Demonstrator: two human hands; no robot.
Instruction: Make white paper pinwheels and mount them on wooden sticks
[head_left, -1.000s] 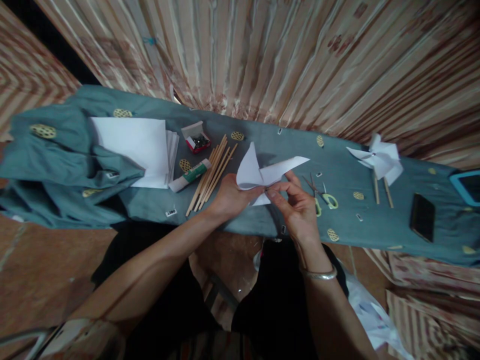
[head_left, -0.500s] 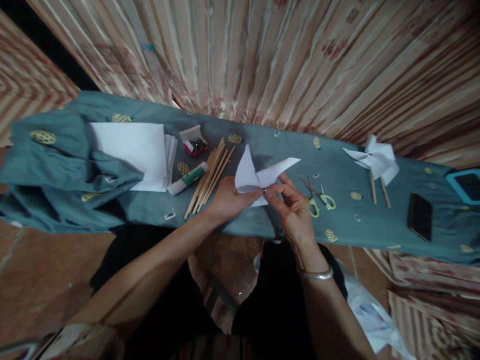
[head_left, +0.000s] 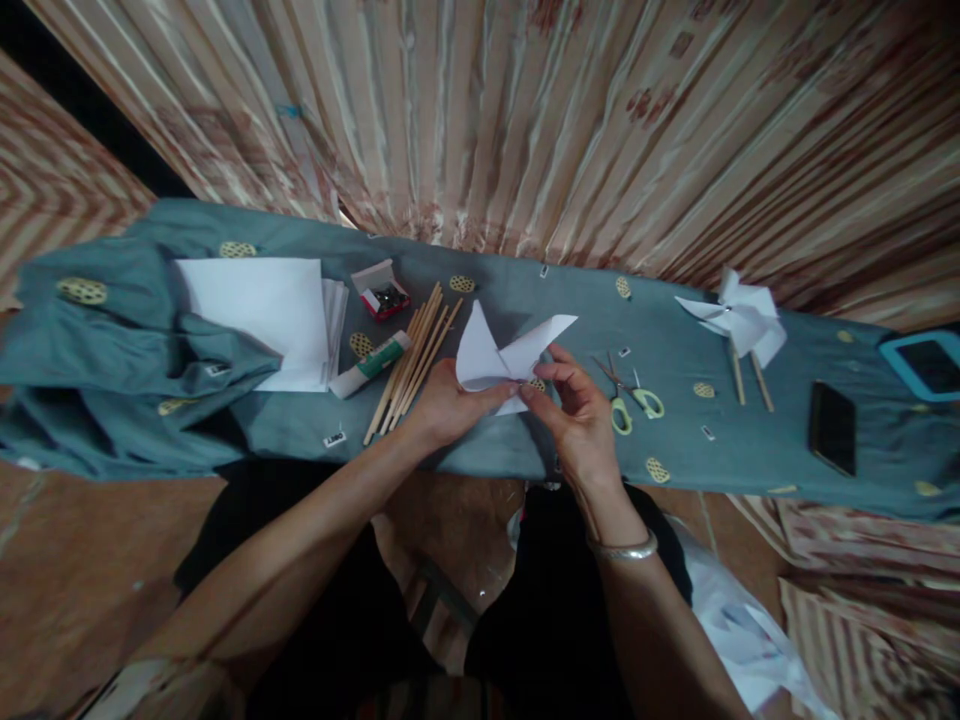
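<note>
A folded white paper pinwheel is held just above the cloth, two of its blades standing up. My left hand is closed on its left side, the thumb lying across the folded middle. At that same middle, the thumb of my right hand presses on the paper, with its other fingers curled at the right edge. Whether a small pin sits under the thumb tip is hidden. Thin wooden sticks lie left of the pinwheel. Green-handled scissors rest right of my right hand.
On the grey-green cloth are stacked white paper, an open box of metal tacks and a glue stick. Rightward lie a finished-looking pinwheel with two sticks, a dark phone and a blue-framed device. A curtain hangs behind.
The view has shifted slightly. My right thumb now presses flat at the pinwheel's middle, where a small shiny spot showed at the fingertips before. Both hands still hold the paper.
</note>
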